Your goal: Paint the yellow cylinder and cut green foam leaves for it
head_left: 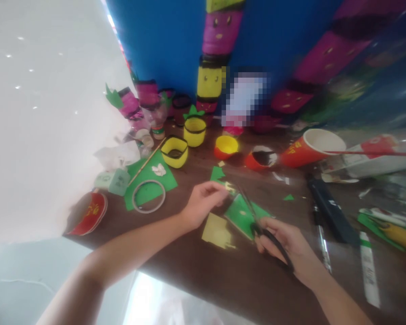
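My left hand point(207, 199) pinches a small piece of pale yellow paper point(229, 186) between thumb and fingertips. In my right hand point(284, 239) is a pair of scissors point(255, 221), its black handles around my fingers and its blades pointing up toward the yellow piece. Blur hides whether the blades touch it. A green sheet point(242, 214) lies on the table beneath the scissors. Just below my left hand rests a larger pale yellow sheet point(217, 231) with a ragged cut edge.
Yellow cups point(174, 152) and orange-red cups point(260, 158) stand behind my hands. At left, a tape ring point(149, 197) lies on green paper point(167, 178). A white marker point(370, 271), a pen point(322, 243) and a dark long box point(333, 212) lie right. A large paper cup point(307, 146) is tipped.
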Available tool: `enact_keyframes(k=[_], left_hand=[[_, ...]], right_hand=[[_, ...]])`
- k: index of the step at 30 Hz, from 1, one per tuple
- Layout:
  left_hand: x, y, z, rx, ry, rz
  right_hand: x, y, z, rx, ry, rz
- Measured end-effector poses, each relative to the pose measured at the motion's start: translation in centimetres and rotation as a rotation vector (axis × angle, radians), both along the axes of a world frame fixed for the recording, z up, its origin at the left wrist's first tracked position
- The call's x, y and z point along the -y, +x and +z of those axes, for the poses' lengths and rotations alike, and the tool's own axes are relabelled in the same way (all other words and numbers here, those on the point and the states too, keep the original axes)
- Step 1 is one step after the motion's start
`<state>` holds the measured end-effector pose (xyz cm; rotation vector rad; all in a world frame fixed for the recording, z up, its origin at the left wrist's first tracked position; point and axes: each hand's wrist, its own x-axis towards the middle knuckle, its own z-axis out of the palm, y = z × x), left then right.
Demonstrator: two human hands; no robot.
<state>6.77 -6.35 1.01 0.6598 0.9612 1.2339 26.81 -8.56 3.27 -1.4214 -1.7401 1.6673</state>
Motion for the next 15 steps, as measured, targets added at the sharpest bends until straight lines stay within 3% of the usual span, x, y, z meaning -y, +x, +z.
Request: enact_keyframes(k=[15], left_hand=[[-0.28, 0.02, -0.28, 0.080, -0.023, 0.068]], right_hand=[[0.36, 0.94, -0.41, -0.104, -0.066, 0.075]])
